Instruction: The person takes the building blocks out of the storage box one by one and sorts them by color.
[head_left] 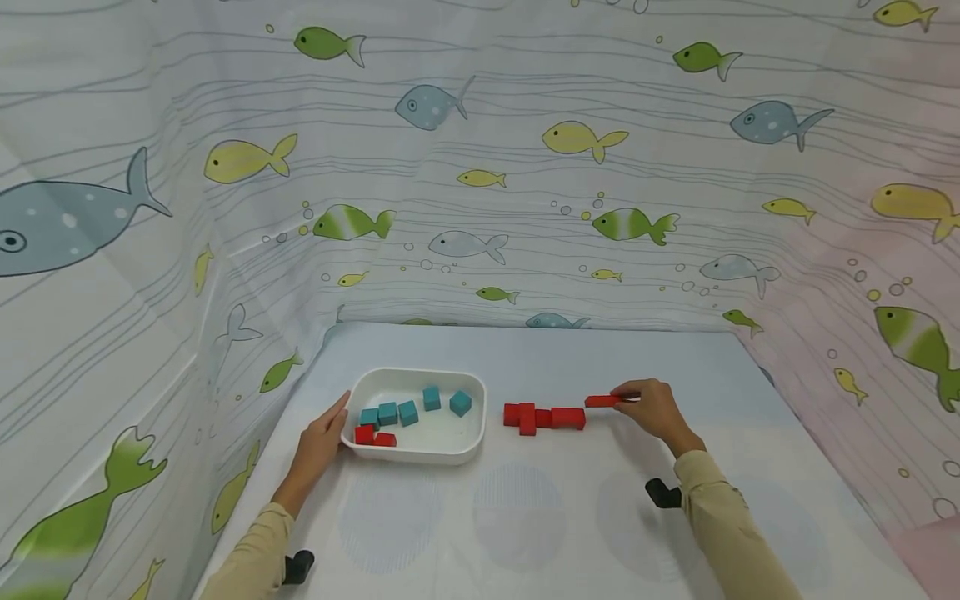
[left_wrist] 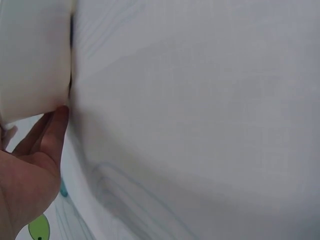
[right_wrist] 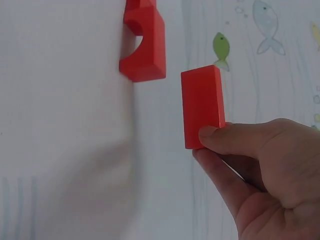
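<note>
My right hand (head_left: 654, 408) pinches a flat red rectangular block (right_wrist: 201, 107) near one end, between thumb and fingers. The block's other end points left, toward a row of red blocks on the table. In that row, an upright block (head_left: 527, 419) crosses near the left end, and an arch-shaped red block (right_wrist: 152, 47) with a curved cutout forms the right end. My left hand (head_left: 321, 442) touches the left side of a white tray (head_left: 442, 457), its fingers fairly straight along the outer wall. Several teal cubes (head_left: 431, 398) and two red blocks (head_left: 363, 434) lie inside.
A white covering with pale printed circles lies over the table (head_left: 420, 542). Fish-printed curtains (head_left: 480, 200) enclose its back and sides. Each wrist carries a small black device, such as the one at the right cuff (head_left: 663, 493).
</note>
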